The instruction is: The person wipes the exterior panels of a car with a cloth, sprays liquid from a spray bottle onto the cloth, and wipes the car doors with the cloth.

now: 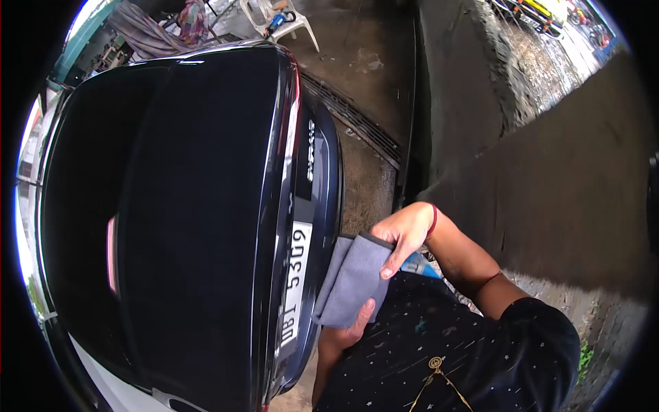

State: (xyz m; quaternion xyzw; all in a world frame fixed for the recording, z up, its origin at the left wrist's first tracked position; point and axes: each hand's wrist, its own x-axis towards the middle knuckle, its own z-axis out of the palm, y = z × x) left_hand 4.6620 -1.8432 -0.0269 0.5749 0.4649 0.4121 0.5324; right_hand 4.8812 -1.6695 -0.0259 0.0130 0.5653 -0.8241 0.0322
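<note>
A folded grey cloth [353, 281] with a dark edge is held between my two hands beside the rear of a dark car [192, 206]. My right hand [405, 233], with a red band at the wrist, is closed on the cloth's upper edge, thumb on top. My left hand [351, 326] grips the lower part, its thumb lying over the fabric and the other fingers hidden beneath. The licence plate [295, 281] is just left of the cloth. Whether the cloth touches the bumper [328, 199], I cannot tell.
A white plastic chair [302, 27] bears a blue tool [279, 23]. Draped fabric [154, 31] hangs nearby. A metal floor grate [357, 120] crosses the wet ground. A rough grey wall [549, 185] stands to the right. Something blue [420, 266] shows partly behind my right hand.
</note>
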